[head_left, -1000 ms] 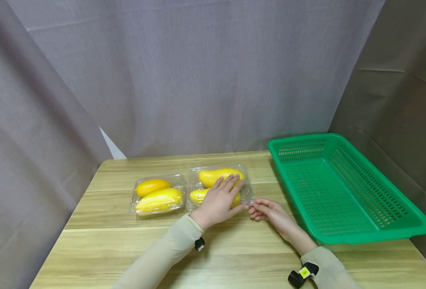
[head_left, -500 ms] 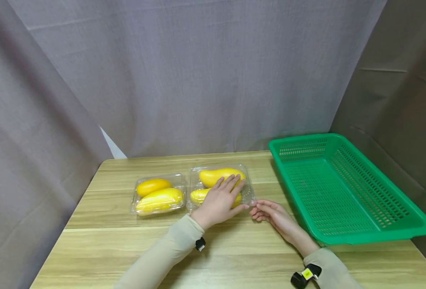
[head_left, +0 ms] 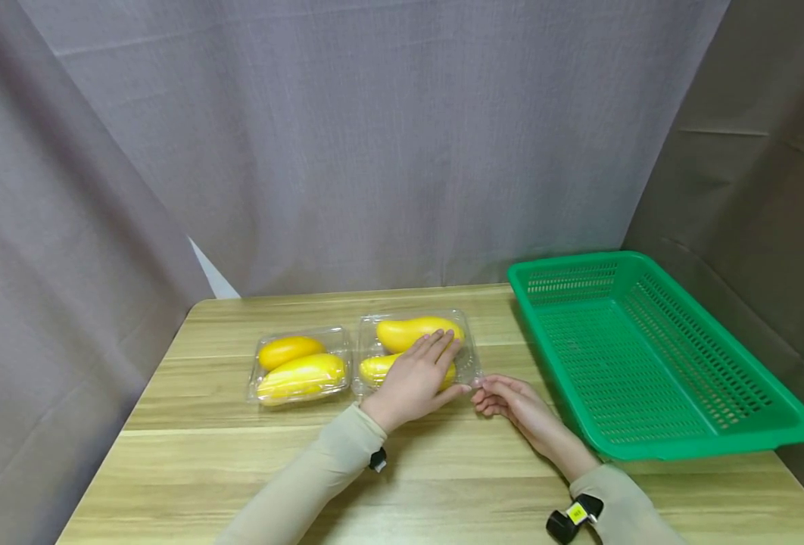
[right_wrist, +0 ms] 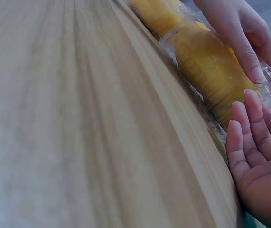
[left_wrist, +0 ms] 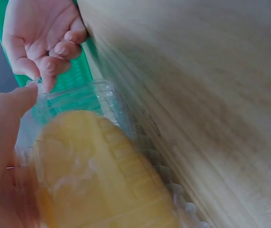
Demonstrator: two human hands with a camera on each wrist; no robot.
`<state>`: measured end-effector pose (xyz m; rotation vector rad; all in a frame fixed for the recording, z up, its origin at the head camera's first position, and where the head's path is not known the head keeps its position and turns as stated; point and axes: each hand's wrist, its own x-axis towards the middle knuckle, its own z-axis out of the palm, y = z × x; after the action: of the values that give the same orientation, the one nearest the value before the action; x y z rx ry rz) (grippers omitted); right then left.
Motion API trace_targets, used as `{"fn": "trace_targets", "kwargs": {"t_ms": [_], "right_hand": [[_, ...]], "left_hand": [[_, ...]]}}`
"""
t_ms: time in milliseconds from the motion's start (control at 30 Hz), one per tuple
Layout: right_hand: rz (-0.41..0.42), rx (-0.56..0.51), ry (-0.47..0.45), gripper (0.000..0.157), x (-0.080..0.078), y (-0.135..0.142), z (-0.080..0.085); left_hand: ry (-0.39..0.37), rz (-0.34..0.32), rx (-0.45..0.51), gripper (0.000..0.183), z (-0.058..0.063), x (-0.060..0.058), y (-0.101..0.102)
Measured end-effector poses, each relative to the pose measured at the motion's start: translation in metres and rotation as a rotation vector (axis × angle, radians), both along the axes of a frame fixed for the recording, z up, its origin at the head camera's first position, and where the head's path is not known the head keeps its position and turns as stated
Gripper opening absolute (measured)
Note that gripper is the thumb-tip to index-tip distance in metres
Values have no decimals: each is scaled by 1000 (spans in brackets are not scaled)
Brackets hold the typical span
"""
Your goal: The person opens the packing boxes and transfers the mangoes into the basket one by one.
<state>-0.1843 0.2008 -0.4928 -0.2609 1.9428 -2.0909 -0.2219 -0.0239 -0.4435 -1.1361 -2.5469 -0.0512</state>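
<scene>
Two clear plastic clamshell boxes lie side by side in the head view, each with two yellow mangoes inside. My left hand (head_left: 412, 382) rests on the lid of the right box (head_left: 470, 362), fingers stretched over its mangoes (head_left: 402, 333) and partly hiding the lower one. At the near right corner of this box, my right hand (head_left: 521, 409) pinches the plastic edge between thumb and forefinger; its other fingers are loosely bent. The left wrist view shows that pinched corner beside my left thumb (left_wrist: 23, 97). The left box (head_left: 338, 344) stands untouched, with its mangoes (head_left: 303, 376) under the lid.
A large green perforated plastic basket (head_left: 559, 363) stands on the right side of the wooden table (head_left: 238, 469), close to my right forearm. Grey curtain cloth (head_left: 347, 151) hangs behind the table and along its sides.
</scene>
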Motion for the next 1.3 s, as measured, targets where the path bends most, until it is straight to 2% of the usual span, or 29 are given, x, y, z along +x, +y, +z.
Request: {"fn": "trace_targets", "kwargs": {"t_ms": [500,933,1300], "right_hand": [[-41,69,-23,27,-4,-3,-2],[-50,94,-6,28,-2,-6,2],[-61,106,-7,32,0,-7,-2]], "left_hand": [[157,-58,50,72,-5,-3,-1],[167,-52,78,69,-4,-3,0],[195,-43,90,73,-5,-2,-1]]}}
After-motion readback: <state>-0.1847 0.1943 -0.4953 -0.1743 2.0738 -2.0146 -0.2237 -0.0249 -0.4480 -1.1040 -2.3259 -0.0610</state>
